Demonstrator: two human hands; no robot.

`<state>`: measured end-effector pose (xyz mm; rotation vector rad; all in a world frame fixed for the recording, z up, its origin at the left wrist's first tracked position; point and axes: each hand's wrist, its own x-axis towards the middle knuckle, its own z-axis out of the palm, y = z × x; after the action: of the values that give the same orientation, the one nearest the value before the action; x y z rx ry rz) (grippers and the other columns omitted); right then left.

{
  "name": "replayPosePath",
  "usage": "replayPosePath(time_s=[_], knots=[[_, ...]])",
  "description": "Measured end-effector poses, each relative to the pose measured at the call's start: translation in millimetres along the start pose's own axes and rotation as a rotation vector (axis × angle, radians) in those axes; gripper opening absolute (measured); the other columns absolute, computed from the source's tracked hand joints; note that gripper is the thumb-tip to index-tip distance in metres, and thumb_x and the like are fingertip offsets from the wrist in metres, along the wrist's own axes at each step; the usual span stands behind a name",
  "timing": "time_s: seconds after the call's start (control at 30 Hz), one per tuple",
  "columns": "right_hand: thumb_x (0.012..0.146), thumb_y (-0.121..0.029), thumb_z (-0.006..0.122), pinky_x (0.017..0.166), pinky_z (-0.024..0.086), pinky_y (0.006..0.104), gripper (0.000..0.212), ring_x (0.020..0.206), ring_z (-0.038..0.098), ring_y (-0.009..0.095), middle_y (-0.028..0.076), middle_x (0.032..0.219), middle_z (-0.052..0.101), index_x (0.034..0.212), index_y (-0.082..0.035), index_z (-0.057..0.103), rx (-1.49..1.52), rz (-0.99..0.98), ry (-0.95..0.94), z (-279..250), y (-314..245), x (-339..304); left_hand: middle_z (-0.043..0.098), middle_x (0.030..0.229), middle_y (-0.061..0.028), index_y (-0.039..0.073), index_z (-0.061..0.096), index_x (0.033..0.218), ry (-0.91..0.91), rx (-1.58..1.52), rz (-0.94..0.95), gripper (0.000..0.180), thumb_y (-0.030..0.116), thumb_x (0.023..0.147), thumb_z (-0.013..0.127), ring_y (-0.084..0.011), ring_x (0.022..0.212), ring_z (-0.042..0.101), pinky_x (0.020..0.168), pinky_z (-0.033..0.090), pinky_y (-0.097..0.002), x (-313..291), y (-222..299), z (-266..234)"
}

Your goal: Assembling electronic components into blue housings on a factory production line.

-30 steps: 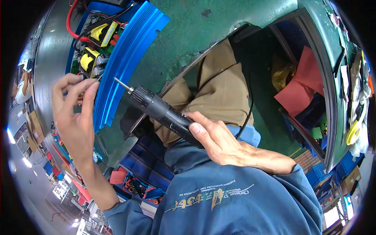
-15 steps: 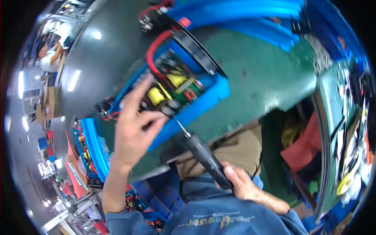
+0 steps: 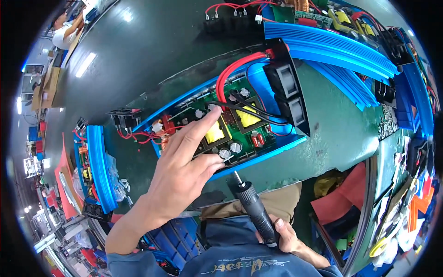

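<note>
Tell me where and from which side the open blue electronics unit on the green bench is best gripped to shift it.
Probably by the long ribbed blue side walls of the blue unit, coming from above at the near edge: they are bare and straight. The circuit board, red wires and black fan panel fill the inside and far end. The left hand already rests on the board.

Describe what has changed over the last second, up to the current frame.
The left hand left the edge of the blue ribbed metal casing and now lies over the green circuit board inside it, fingers stretched across the components. The view swung to bring the open casing near centre. Unchanged: the right hand grips the black electric screwdriver, tip pointing toward the casing but clear of it.
</note>
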<state>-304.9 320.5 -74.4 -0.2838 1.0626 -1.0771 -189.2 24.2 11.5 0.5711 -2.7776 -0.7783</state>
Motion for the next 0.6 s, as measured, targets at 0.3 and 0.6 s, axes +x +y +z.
replayPosePath(time_s=[0.3,0.6], knots=[[0.097,-0.076,0.035,0.066,0.042,0.0257,0.094,0.071,0.058,0.013,0.01,0.083,0.065,0.138,0.007,0.05,0.104,0.091,-0.029,-2.6,0.6,0.7,0.055,0.147,-0.0172,0.004,0.071,0.09,0.002,0.026,0.08,0.018,0.007,0.076,0.08,-0.0389,0.132,0.053,0.11,0.043,-0.0492,0.6,-7.2,0.4],[0.108,-0.052,0.036,0.083,0.045,0.0294,0.068,0.088,0.058,0.015,0.008,0.097,0.066,0.148,0.002,0.042,-0.037,0.011,-0.023,-3.0,4.1,-7.3,0.059,0.141,-0.0184,0.002,0.067,0.091,-0.065,0.057,0.131,0.015,0.003,0.079,0.075,-0.0374,0.129,0.057,0.115,0.042,-0.0531,5.0,-1.5,-4.0]])
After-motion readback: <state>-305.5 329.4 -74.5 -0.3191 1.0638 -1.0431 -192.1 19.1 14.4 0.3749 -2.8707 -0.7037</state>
